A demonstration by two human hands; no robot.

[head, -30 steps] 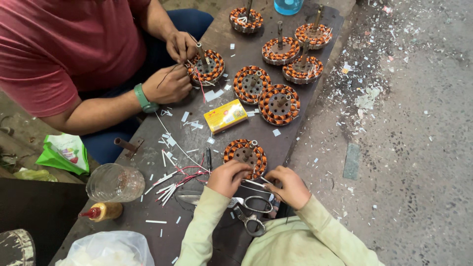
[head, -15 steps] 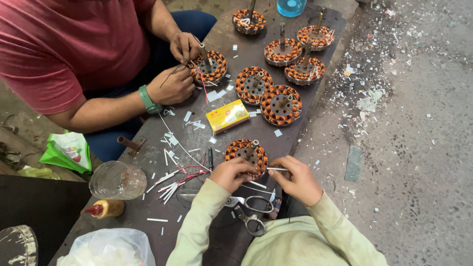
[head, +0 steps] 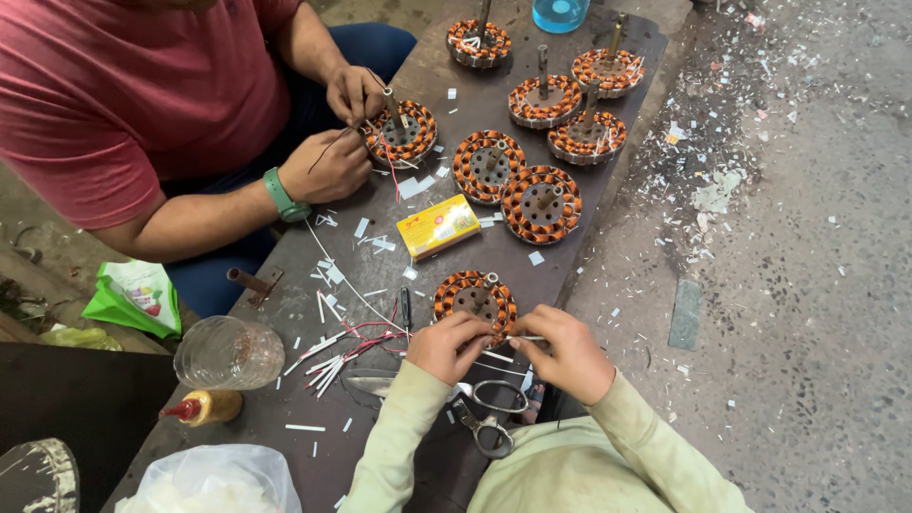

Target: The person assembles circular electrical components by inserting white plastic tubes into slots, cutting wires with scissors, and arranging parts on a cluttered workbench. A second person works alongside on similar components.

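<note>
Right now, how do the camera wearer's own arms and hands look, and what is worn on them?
Both arms wear long, loose sleeves of pale yellow-green cloth, creased at the elbows and reaching to the wrists. The left hand and right hand are bare: no gloves show. No watch or ring is visible on them from this view.

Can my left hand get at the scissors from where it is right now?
Probably yes. The left hand rests on the wound stator, and the scissors lie just below it on the bench, uncovered, with nothing between them.
</note>
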